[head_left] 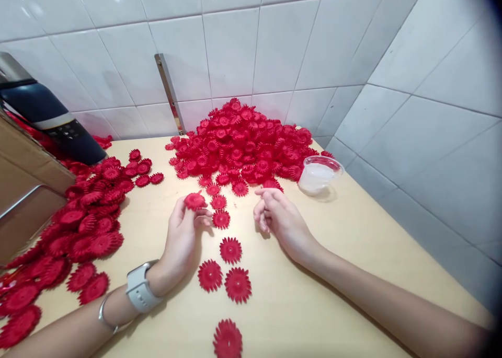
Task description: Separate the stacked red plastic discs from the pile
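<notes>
A red flower-shaped piece with a notched edge is held in my left hand, between the thumb and fingers. Opposite it, my right hand hovers low over the table, its forefinger stretched out and the other fingers loosely curled apart, with nothing visible in them. The forefinger is close to the front of a big heap of red flower pieces. Between my hands lie loose red flower pieces in a rough line, among them one near my left fingertips and one toward me.
A clear plastic cup with whitish contents stands right of the heap. More red pieces spread along the left, beside a cardboard box and a dark blue bottle. White tiled walls border the table behind and at right.
</notes>
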`<state>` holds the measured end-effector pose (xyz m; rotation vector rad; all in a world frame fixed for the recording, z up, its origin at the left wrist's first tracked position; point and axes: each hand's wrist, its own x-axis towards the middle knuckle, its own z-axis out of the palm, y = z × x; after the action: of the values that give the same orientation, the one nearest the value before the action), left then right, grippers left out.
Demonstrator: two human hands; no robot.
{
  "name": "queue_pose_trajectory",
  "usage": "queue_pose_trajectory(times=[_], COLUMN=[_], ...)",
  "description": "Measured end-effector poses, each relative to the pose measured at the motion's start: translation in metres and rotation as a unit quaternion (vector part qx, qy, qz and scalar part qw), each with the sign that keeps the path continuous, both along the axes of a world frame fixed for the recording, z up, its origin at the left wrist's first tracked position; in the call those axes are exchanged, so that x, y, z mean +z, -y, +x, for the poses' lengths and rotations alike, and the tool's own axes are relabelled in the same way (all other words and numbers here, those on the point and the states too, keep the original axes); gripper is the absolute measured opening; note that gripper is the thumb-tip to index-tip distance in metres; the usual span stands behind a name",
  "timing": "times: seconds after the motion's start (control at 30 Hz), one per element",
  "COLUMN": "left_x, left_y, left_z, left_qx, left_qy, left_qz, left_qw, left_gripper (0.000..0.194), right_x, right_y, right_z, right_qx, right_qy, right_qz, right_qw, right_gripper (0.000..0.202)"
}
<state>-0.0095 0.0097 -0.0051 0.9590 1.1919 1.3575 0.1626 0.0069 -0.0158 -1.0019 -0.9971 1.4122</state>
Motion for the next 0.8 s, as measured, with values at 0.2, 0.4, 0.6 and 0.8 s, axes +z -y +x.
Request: queue_pose_trajectory(times=[0.2, 0.4, 0.6, 0.8], left_x=[-0.001, -0.002, 0.008, 0.010], left_y=[0.000, 0.001, 0.013, 0.016], left_z=[-0.002, -0.008, -0.003, -0.003], left_qx=[-0.001, -0.048, -0.139, -0.220], left_qy=[-0.015, -0.155, -0.291, -0.295], left_qz=[0.008, 0.031, 0.130, 0.136], left_qw=[1.000, 0.986, 0.937, 0.920], left_gripper=[0.031, 0.035, 0.018, 0.014], right_x=[0.007, 0.003, 0.004, 0.007], right_y=[0.014, 0.017, 0.017, 0.018], right_z=[-0.008, -0.008, -0.005, -0.004], right_qx=[0.106, 0.120, 0.019, 0.076], right_qy=[0.330, 0.454, 0.335, 0.252], right_qz=[0.174, 0.263, 0.168, 0.155], right_qw=[0.922, 0.843, 0.927, 0.952], right_gripper=[0.009, 0.008, 0.008, 0.007])
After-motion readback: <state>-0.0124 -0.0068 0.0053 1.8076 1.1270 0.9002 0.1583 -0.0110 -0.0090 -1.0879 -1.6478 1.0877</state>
